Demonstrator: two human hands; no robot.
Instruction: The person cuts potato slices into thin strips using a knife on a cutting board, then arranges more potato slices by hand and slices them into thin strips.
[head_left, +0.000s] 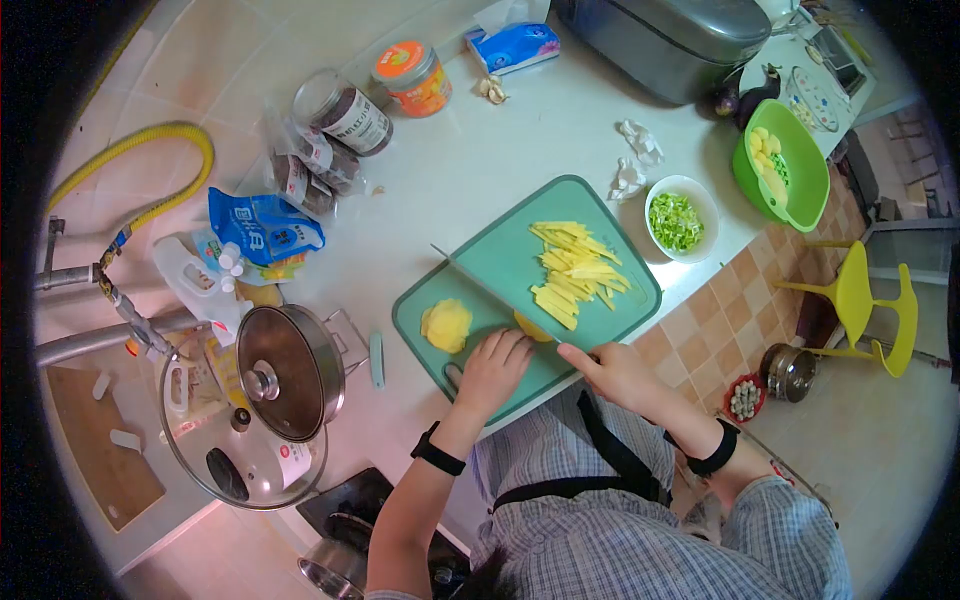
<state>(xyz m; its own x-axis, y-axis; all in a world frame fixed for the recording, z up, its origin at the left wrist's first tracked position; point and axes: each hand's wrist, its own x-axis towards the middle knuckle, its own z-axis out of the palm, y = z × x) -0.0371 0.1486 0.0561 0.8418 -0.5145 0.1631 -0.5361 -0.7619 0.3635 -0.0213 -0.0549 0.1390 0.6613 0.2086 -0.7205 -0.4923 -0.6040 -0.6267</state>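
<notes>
**A:** What fills the upper left?
**B:** A yellow hose (190, 128) curves over pale wall tiles. To its right stand a jar with a dark filling (352, 118) and an orange-lidded jar (413, 80).

**A:** And the top?
**B:** A blue tissue pack (515, 50), with garlic (493, 90) just below it. Right of that is a large gray appliance (665, 45), with dark eggplants (757, 97) near its lower right corner.

**A:** The left side?
**B:** A blue bag (265, 224) above a lidded pot (290, 373).

**A:** And the right?
**B:** A yellow chair (858, 300) on the floor, and a red dish (744, 398) to its lower left, holding small pale pieces.
</notes>
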